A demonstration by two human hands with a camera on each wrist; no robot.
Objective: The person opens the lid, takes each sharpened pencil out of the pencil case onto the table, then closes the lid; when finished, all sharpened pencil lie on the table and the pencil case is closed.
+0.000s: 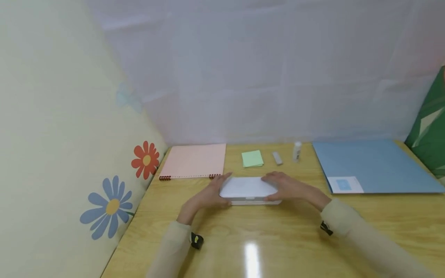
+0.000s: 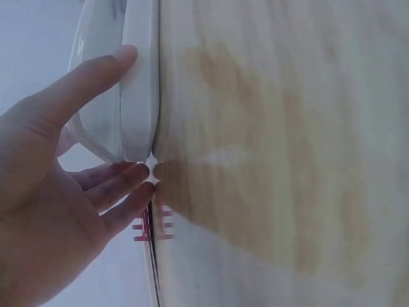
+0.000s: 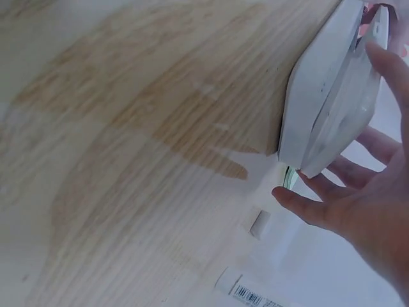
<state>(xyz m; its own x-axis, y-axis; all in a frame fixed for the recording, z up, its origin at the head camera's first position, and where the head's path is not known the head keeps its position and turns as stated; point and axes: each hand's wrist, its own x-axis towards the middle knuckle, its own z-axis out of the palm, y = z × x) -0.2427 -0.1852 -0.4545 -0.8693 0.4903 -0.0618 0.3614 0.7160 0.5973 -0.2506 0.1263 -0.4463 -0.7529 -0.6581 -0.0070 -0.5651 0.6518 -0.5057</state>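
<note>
A white plastic pencil box [image 1: 248, 187] with a hinged lid lies on the table in front of me. My left hand [image 1: 211, 194] holds its left end, thumb on the front side and the other fingers around the end. At the opposite end my right hand [image 1: 286, 187] grips the box, its thumb at the edge of the lid [image 3: 348, 105]. In the right wrist view a narrow gap shows between the lid and the base [image 3: 313, 89]. From the left wrist, the thumb [image 2: 96, 80] presses against the base's side.
Behind the box lie a pink spiral notebook [image 1: 194, 160], green sticky notes [image 1: 252, 158] and a small grey-white eraser [image 1: 277, 158]. A white glue stick [image 1: 297, 151] stands upright near them. A large blue folder [image 1: 375, 166] is at the right. A wall with painted flowers [image 1: 112, 206] borders the table's left.
</note>
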